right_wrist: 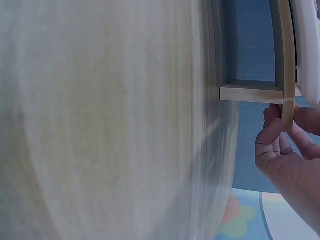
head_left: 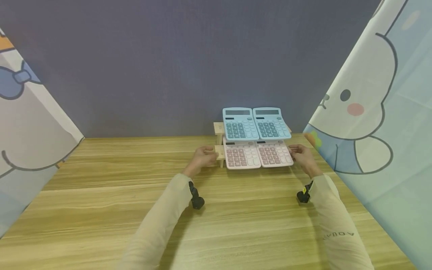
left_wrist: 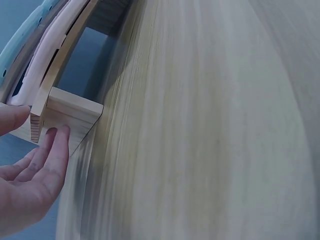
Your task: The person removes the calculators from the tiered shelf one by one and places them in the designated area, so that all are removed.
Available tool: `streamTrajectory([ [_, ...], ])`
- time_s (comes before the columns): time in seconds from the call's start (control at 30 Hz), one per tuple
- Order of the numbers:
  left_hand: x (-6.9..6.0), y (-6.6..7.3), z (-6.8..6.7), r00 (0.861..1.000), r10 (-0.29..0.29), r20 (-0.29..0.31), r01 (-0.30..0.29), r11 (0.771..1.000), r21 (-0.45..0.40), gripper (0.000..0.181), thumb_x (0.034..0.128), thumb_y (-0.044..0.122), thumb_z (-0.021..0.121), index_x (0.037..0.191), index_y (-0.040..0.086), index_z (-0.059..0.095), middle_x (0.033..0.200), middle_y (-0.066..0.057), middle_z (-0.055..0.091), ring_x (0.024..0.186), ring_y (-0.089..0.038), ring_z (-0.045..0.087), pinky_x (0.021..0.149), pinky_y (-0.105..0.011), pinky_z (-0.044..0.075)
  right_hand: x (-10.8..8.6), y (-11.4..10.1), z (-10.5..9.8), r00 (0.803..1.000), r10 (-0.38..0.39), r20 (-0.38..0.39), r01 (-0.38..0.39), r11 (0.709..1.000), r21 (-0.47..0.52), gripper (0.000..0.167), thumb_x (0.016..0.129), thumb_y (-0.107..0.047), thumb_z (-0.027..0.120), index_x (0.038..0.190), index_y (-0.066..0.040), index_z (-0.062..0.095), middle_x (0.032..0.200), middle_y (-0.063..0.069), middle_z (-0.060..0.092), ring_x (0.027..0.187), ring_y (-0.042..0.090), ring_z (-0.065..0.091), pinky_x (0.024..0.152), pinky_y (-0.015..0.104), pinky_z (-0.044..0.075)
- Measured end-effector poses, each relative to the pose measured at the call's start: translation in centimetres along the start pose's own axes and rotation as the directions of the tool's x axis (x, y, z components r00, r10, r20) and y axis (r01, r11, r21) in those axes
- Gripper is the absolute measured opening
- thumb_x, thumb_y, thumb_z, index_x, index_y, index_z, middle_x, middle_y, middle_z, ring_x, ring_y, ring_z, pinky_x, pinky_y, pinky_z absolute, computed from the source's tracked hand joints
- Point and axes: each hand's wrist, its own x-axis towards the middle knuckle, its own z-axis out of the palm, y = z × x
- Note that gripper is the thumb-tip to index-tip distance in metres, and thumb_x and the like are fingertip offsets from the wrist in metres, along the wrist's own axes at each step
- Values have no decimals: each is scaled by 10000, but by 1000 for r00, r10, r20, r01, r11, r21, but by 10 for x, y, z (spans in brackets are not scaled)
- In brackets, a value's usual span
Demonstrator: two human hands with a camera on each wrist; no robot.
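A two-step wooden stand (head_left: 219, 152) bears two blue calculators on its upper step and two pink ones on its lower step. The left blue calculator (head_left: 240, 123) sits against the right blue calculator (head_left: 272, 123); below them lie the left pink calculator (head_left: 251, 159) and the right pink calculator (head_left: 281, 155), their tops partly hidden. My left hand (head_left: 202, 160) grips the lower board's left end, thumb on top and fingers (left_wrist: 59, 150) beneath. At the opposite end, my right hand (head_left: 303, 157) pinches the same board between thumb and curled fingers (right_wrist: 270, 135).
The stand rests on a wood-grain table (head_left: 135, 210), close to a dark blue back panel (head_left: 152, 67). A cartoon-printed cloth (head_left: 371, 150) hangs along the right edge, near my right hand. Another printed cloth (head_left: 33, 131) borders the left side.
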Motion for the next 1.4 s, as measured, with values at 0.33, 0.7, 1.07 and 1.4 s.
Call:
streamTrajectory([
  [0.33,6,-2,7,998,-39,-52,35,998,-60,488,854,56,612,1299,-26,430,1206,-240,544,1031,-321,603,879,-373,540,1,2,0,1000,-9,-3,9,1000,14,405,952,-63,398,1294,150,348,1088,183,483,718,-69,483,658,118,495],
  [0.7,10,-2,10,996,-63,-58,58,995,-84,502,854,48,613,1310,-26,419,1211,-208,553,1027,-277,608,877,-345,542,0,-1,0,1000,3,-1,-3,1000,19,416,957,-77,399,1301,149,340,1120,204,466,714,-69,484,649,100,490],
  [1.07,7,0,11,996,-65,-58,60,994,-96,496,864,44,600,1318,-16,410,1240,-184,538,1040,-279,594,897,-366,532,-1,-2,0,1000,10,2,-10,1000,29,411,951,-52,399,1307,144,334,1071,147,467,726,-59,476,658,103,482],
  [1.4,5,0,11,997,-55,-55,51,995,-82,488,868,49,595,1317,-4,410,1233,-184,518,1040,-296,591,885,-360,538,0,-1,0,1000,16,0,-16,998,65,423,947,-52,411,1307,153,328,1057,137,459,726,-59,481,672,102,490],
])
